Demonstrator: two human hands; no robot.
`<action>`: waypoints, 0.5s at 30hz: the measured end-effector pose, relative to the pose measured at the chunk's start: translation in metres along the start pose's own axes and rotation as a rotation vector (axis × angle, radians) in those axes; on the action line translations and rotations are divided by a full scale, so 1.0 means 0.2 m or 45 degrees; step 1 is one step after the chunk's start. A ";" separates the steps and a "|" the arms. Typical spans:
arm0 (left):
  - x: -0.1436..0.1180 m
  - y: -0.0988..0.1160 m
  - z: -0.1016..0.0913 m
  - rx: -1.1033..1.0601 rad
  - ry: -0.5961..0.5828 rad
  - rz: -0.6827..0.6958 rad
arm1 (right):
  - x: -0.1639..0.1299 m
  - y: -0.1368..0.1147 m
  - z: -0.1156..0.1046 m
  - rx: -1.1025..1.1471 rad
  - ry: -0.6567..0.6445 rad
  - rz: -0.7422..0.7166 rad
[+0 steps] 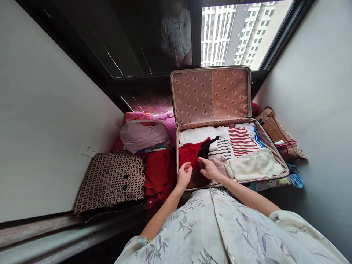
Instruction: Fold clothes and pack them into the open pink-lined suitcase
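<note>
**Two hands fold a red knit top in an open suitcase**

A red knit top (189, 153) lies at the near left corner of the open suitcase (271, 146), its long axis running from the near edge toward the raised lid (211, 94). It is ribbed and bright red, with a black garment (206, 148) draped across its right side, pointing toward the lid.

The left hand (184, 175) hovers at the top's near edge, fingers curled and pinching the red fabric. The right hand (209, 168) comes in from the right, palm down, fingers closed on the dark cloth beside it. Both forearms reach forward from pale floral sleeves.

Further right in the suitcase lie a red striped shirt (242, 141) and a cream top (254, 165). Left of the suitcase sit red cloth (159, 174) and a patterned jacket (111, 179).
</note>
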State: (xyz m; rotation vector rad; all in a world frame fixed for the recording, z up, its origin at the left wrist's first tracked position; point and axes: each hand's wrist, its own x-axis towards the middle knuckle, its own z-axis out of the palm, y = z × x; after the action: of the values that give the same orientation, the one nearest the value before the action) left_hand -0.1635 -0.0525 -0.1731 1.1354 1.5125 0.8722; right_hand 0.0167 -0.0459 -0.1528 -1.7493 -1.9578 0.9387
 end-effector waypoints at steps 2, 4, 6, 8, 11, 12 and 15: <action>-0.02 -0.02 -0.06 0.032 0.118 -0.019 | 0.02 -0.10 0.09 0.034 -0.211 -0.201; -0.06 -0.05 -0.12 0.124 0.206 0.015 | 0.02 -0.15 0.16 0.148 -0.358 -0.353; -0.11 -0.08 -0.16 0.211 0.234 0.096 | 0.00 -0.13 0.20 0.263 -0.313 -0.349; -0.17 -0.10 -0.18 0.293 0.233 0.191 | -0.03 -0.05 0.19 0.291 -0.050 -0.179; -0.24 -0.11 -0.19 0.388 0.210 0.284 | -0.04 0.11 0.15 0.261 0.279 0.177; -0.25 -0.11 -0.19 0.392 0.190 0.294 | -0.05 0.15 0.14 0.288 0.281 0.263; -0.28 -0.12 -0.17 0.339 0.118 0.308 | -0.05 0.17 0.14 0.508 0.133 0.382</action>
State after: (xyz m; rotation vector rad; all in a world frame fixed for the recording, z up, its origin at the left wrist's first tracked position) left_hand -0.2003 -0.1118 -0.1713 1.5144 1.6241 0.9141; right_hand 0.0249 -0.0611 -0.1941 -1.8319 -1.3486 1.2116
